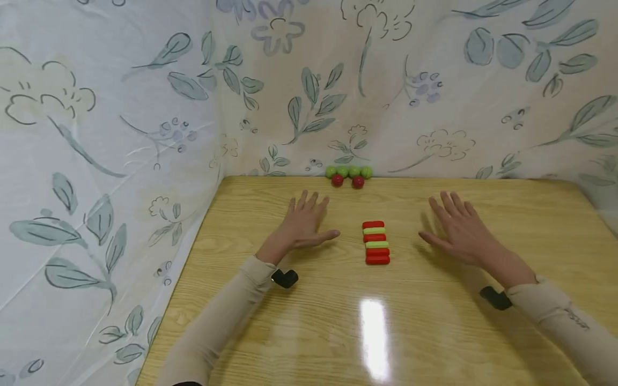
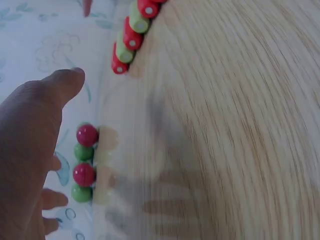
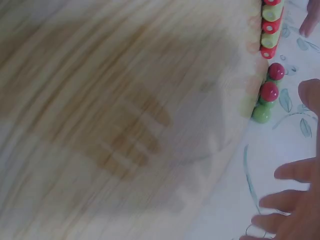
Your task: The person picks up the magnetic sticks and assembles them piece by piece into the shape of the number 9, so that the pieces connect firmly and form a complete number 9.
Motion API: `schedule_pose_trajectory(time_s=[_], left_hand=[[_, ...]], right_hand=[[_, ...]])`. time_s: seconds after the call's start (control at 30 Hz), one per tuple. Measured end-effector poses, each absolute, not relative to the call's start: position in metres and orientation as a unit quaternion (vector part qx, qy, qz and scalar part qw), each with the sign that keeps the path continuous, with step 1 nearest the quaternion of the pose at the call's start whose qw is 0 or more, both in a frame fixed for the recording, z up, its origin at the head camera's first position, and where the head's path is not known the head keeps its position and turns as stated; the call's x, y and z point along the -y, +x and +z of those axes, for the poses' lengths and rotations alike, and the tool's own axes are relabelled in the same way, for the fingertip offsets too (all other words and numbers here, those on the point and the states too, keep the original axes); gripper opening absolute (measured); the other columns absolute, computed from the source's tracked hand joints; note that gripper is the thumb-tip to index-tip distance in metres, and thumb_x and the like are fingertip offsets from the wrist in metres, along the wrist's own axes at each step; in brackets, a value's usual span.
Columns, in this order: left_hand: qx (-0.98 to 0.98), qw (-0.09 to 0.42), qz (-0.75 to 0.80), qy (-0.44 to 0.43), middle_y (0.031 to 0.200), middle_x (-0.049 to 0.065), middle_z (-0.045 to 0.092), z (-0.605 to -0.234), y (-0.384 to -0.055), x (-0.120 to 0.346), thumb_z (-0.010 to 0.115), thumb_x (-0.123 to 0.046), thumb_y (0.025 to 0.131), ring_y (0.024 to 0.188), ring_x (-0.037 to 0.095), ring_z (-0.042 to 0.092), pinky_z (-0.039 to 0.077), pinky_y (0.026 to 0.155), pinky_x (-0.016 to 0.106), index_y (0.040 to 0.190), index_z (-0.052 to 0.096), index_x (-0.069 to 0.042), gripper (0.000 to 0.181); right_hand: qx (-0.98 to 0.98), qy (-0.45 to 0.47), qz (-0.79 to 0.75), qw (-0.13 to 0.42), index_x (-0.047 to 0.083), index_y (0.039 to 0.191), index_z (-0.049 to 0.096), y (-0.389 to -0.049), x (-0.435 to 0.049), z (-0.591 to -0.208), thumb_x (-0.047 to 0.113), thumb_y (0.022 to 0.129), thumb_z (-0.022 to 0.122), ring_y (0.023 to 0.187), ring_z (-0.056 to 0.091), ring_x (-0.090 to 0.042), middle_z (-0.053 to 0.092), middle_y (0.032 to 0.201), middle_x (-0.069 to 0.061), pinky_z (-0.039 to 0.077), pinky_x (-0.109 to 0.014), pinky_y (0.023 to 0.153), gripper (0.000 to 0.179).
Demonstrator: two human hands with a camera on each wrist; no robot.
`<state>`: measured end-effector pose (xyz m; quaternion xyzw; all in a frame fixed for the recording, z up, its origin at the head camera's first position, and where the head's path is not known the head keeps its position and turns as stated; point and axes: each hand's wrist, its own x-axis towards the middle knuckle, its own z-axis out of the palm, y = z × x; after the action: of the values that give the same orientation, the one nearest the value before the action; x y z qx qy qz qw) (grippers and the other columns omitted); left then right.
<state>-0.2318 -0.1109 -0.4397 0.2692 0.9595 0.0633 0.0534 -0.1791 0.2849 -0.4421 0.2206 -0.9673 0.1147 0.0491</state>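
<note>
My left hand (image 1: 303, 224) is held over the wooden table with fingers straight and thumb spread, holding nothing. Across from it, my right hand (image 1: 458, 230) is likewise spread, its shadow falling on the wood. Between the two lies a column of short cylinders, side by side: several red cylinders (image 1: 377, 260) and two yellow-green cylinders (image 1: 377, 244). Each hand is apart from them. In the left wrist view, the red cylinder (image 2: 119, 66) at the column's end shows a pale dot on its end face.
At the table's back edge sits a row of green balls (image 1: 354, 171), with two red balls (image 1: 358, 183) in front. Floral cloth (image 1: 314, 107) hangs behind and to the left of the table (image 1: 309, 332). Dark wrist-camera pieces (image 1: 286, 278) stick out near both cuffs.
</note>
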Motion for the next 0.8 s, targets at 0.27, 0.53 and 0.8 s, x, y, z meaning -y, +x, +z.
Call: schedule_pose_trajectory(time_s=[0.27, 0.53, 0.8], left_hand=[[-0.933, 0.004, 0.108, 0.343, 0.149, 0.011, 0.048, -0.441, -0.238, 0.082, 0.056, -0.041, 0.102, 0.144, 0.033, 0.031, 0.032, 0.112, 0.049, 0.144, 0.053, -0.011, 0.051], [-0.919, 0.05, 0.154, 0.358, 0.121, 0.0, 0.069, -0.442, -0.245, 0.043, 0.058, -0.024, 0.103, 0.114, 0.016, 0.061, 0.047, 0.096, 0.03, 0.127, 0.068, -0.012, 0.028], [-0.914, 0.05, 0.181, 0.359, 0.111, -0.002, 0.071, -0.45, -0.25, 0.024, 0.061, -0.023, 0.101, 0.103, 0.011, 0.063, 0.048, 0.089, 0.023, 0.119, 0.072, -0.013, 0.024]], right_hand=[[0.928, 0.283, 0.202, 0.133, -0.003, 0.124, 0.064, -0.191, -0.251, -0.439, 0.013, 0.089, 0.075, 0.107, 0.063, -0.043, 0.065, 0.119, -0.024, 0.05, -0.059, 0.084, 0.04], [0.917, 0.292, 0.248, 0.11, 0.001, 0.104, 0.075, -0.21, -0.22, -0.448, 0.006, 0.089, 0.075, 0.088, 0.07, -0.031, 0.073, 0.101, -0.014, 0.056, -0.049, 0.073, 0.016], [0.923, 0.273, 0.268, 0.03, 0.001, 0.102, 0.076, -0.223, -0.197, -0.448, 0.007, 0.09, 0.074, 0.089, 0.07, -0.028, 0.074, 0.096, -0.01, 0.057, -0.045, 0.075, 0.013]])
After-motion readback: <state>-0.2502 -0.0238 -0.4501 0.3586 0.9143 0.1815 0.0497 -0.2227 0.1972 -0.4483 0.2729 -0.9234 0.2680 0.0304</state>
